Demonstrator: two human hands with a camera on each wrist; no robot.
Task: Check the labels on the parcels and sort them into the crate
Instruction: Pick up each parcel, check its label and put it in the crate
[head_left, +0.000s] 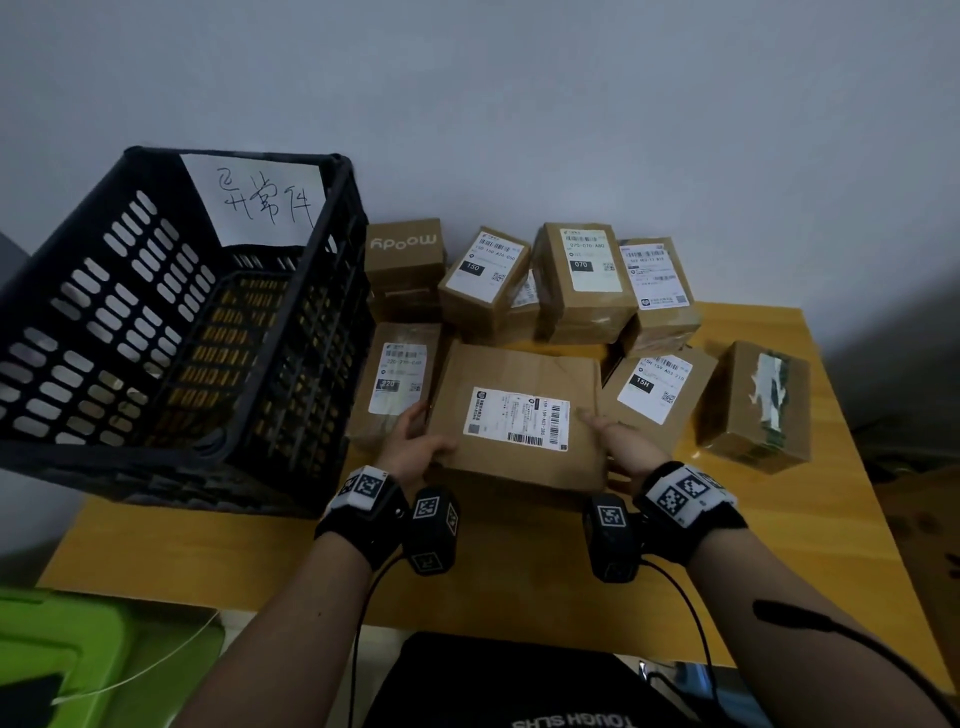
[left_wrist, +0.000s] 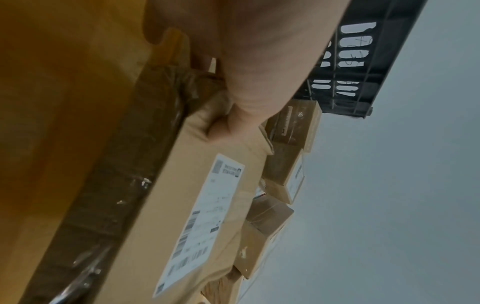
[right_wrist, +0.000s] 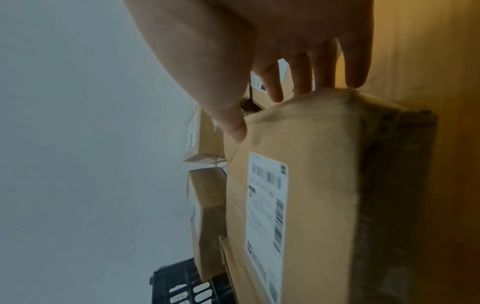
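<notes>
**Large parcel gripped at both ends, near centre of desk**

Near edge: both forearms reach in over the yellow wooden desk (head_left: 519, 561), each wrist wearing a black band with a coded marker.

Left hand (head_left: 415, 441): curled round the left end of the large flat parcel (head_left: 519, 374), thumb on the top face, fingers hidden under the edge. The left wrist view shows the thumb (left_wrist: 241, 119) pressed into the cardboard at the corner.

Right hand (head_left: 618, 441): at the right end of the same parcel, thumb lying along the top face, fingers over the end. In the right wrist view the fingers (right_wrist: 301, 82) drop behind the far side of that end and the thumb tip touches the top edge; grip is looser than the left.

Parcel: label (head_left: 519, 418) faces up, barcodes visible, text too small to read. Whether its underside rests on the desk or is lifted, cannot tell.

Just beyond, left: upright box labelled 220 (head_left: 397, 379). Right: box labelled 15H (head_left: 654, 387), then a taped box (head_left: 753, 405) standing apart.

Far row: boxes against the wall, among them a "moody" box (head_left: 405, 260), box 150 (head_left: 483, 275) and box 070 (head_left: 587, 270).

Far left: black slotted crate (head_left: 130, 312), paper sign (head_left: 260, 197) with handwriting inside its far wall; no parcels seen in it.
</notes>
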